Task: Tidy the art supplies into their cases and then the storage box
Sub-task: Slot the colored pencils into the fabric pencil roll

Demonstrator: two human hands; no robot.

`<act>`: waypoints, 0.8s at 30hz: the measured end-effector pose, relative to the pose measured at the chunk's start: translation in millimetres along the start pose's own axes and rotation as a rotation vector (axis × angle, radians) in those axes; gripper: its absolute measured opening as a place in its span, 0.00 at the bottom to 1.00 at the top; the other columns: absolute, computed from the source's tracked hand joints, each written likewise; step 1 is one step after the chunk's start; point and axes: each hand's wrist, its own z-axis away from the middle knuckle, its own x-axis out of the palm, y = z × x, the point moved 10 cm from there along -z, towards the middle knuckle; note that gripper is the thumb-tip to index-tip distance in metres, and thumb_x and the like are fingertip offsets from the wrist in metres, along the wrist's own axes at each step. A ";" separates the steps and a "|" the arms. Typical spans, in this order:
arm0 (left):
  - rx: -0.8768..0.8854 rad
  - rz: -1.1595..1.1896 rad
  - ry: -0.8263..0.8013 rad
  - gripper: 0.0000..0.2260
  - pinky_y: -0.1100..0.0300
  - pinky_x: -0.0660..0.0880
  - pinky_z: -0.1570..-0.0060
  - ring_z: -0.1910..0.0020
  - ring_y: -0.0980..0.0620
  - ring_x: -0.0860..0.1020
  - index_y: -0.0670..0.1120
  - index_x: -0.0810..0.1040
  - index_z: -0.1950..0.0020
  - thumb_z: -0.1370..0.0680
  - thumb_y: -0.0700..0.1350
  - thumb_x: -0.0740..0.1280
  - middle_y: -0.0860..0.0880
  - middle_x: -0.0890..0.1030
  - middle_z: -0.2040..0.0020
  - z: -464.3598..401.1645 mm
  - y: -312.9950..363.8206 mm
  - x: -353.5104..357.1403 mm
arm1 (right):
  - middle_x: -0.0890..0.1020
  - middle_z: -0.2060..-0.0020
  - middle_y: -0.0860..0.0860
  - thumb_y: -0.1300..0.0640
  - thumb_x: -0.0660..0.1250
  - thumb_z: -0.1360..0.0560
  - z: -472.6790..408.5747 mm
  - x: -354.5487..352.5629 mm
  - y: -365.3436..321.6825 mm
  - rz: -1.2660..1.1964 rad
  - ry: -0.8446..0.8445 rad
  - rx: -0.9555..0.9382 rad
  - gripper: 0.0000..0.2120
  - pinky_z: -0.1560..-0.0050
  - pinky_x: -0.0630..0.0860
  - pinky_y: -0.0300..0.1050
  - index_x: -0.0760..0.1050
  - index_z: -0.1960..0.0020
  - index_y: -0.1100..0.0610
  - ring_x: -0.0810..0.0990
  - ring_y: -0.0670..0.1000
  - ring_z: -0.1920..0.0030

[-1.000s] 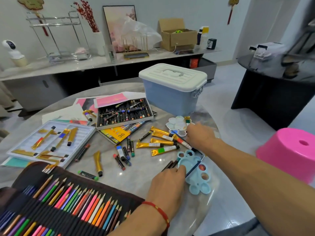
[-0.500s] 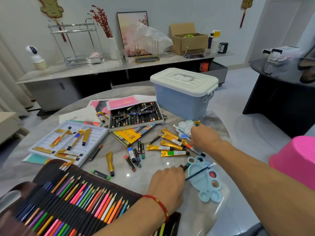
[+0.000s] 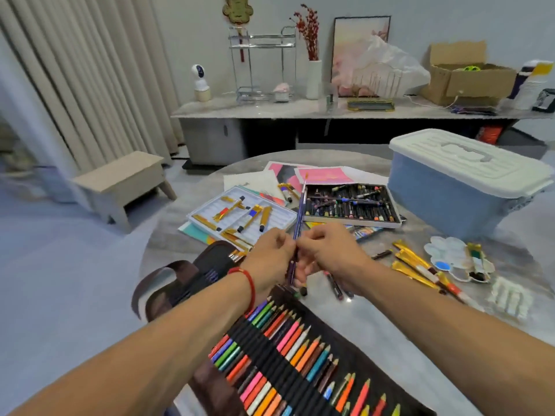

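Both hands meet above the round table and grip a bunch of purple-handled paintbrushes (image 3: 300,210), bristles pointing up and away. My left hand (image 3: 270,256) holds the handles from the left, my right hand (image 3: 327,253) from the right. Below them lies the open brown roll-up case (image 3: 300,361) full of coloured pencils. The white paint-tube tray (image 3: 240,217) holds several gold tubes. The box of oil pastels (image 3: 351,205) sits open behind the hands. The blue storage box (image 3: 459,181) with its white lid on stands at the back right.
Loose gold paint tubes (image 3: 417,265) and a white flower-shaped palette (image 3: 456,259) lie at the right. Loose pastels (image 3: 336,285) lie under my right hand. Papers (image 3: 324,175) are behind the trays. A wooden stool (image 3: 123,184) stands on the floor at left.
Both hands left the table near the blue palette, lifted the paintbrushes and brought them together over the pencil case. The camera has swung left.
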 end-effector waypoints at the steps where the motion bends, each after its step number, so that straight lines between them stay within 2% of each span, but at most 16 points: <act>1: 0.009 -0.022 0.019 0.05 0.59 0.71 0.75 0.74 0.47 0.73 0.43 0.67 0.50 0.15 0.43 0.58 0.41 0.76 0.66 -2.8 -1.3 -16.2 | 0.79 0.71 0.59 0.65 0.67 0.22 -5.1 12.2 -3.4 0.022 -0.015 0.002 0.09 0.74 0.75 0.41 0.77 0.61 0.64 0.77 0.52 0.74; 4: -0.016 -0.058 -0.096 0.04 0.59 0.66 0.73 0.74 0.50 0.68 0.43 0.69 0.51 0.16 0.39 0.59 0.44 0.76 0.67 -9.6 -9.7 -46.4 | 0.79 0.70 0.55 0.63 0.69 0.22 -19.9 30.5 -7.6 -0.067 -0.018 0.050 0.06 0.76 0.71 0.39 0.79 0.58 0.64 0.74 0.49 0.73; 7: 0.021 -0.151 -0.183 0.03 0.58 0.71 0.71 0.72 0.48 0.73 0.41 0.71 0.50 0.17 0.39 0.61 0.40 0.79 0.64 -10.1 -6.8 -66.9 | 0.79 0.67 0.56 0.59 0.67 0.19 -39.7 47.5 -15.3 -0.212 -0.007 0.056 0.10 0.74 0.75 0.40 0.77 0.54 0.66 0.76 0.50 0.74; 9: 0.051 -0.211 -0.098 0.03 0.52 0.78 0.64 0.68 0.46 0.78 0.40 0.73 0.49 0.17 0.39 0.63 0.38 0.82 0.60 -18.5 -4.5 -90.0 | 0.79 0.64 0.59 0.58 0.64 0.18 -54.5 57.3 -23.8 -0.190 -0.011 0.013 0.11 0.69 0.79 0.39 0.76 0.53 0.67 0.78 0.51 0.72; 11: 0.096 -0.344 0.065 0.04 0.47 0.80 0.51 0.61 0.47 0.81 0.41 0.78 0.49 0.19 0.41 0.66 0.42 0.85 0.57 -30.4 -2.3 -127.0 | 0.79 0.64 0.59 0.59 0.63 0.17 -73.6 60.6 -29.9 -0.172 0.027 -0.013 0.11 0.68 0.80 0.38 0.76 0.54 0.67 0.79 0.50 0.72; 12: 0.119 -0.437 0.167 0.03 0.48 0.80 0.48 0.58 0.49 0.82 0.44 0.80 0.50 0.21 0.43 0.68 0.45 0.85 0.56 -34.0 -0.7 -148.4 | 0.79 0.64 0.60 0.60 0.63 0.17 -83.4 59.6 -30.1 -0.174 0.058 -0.015 0.11 0.69 0.80 0.38 0.76 0.54 0.67 0.79 0.50 0.72; 15: 0.119 -0.648 0.374 0.02 0.56 0.78 0.52 0.53 0.50 0.81 0.52 0.80 0.54 0.22 0.45 0.68 0.51 0.83 0.57 -33.1 0.0 -192.2 | 0.80 0.63 0.59 0.60 0.63 0.17 -103.0 55.8 -22.0 -0.150 0.094 -0.001 0.12 0.70 0.80 0.39 0.78 0.54 0.66 0.78 0.51 0.72; 17: 0.072 -0.755 0.347 0.05 0.56 0.77 0.49 0.49 0.51 0.80 0.55 0.79 0.54 0.24 0.43 0.69 0.53 0.82 0.51 -34.1 -8.0 -196.5 | 0.82 0.62 0.58 0.58 0.63 0.17 -109.5 57.3 -11.2 -0.089 0.076 -0.001 0.13 0.71 0.79 0.40 0.79 0.55 0.65 0.78 0.52 0.70; 20: 0.031 -0.898 0.218 0.11 0.54 0.75 0.41 0.42 0.50 0.76 0.57 0.78 0.48 0.26 0.44 0.70 0.52 0.80 0.41 -36.4 -21.9 -187.4 | 0.83 0.61 0.57 0.58 0.64 0.17 -113.3 58.2 0.5 -0.056 0.063 -0.001 0.12 0.69 0.80 0.42 0.78 0.53 0.65 0.79 0.52 0.68; 24: -0.019 -0.873 0.158 0.15 0.59 0.70 0.46 0.38 0.51 0.74 0.57 0.76 0.40 0.25 0.46 0.72 0.51 0.77 0.37 -37.7 -32.1 -186.1 | 0.82 0.66 0.58 0.62 0.65 0.19 -120.3 56.6 4.9 -0.053 0.078 0.039 0.08 0.68 0.82 0.41 0.77 0.52 0.67 0.81 0.52 0.71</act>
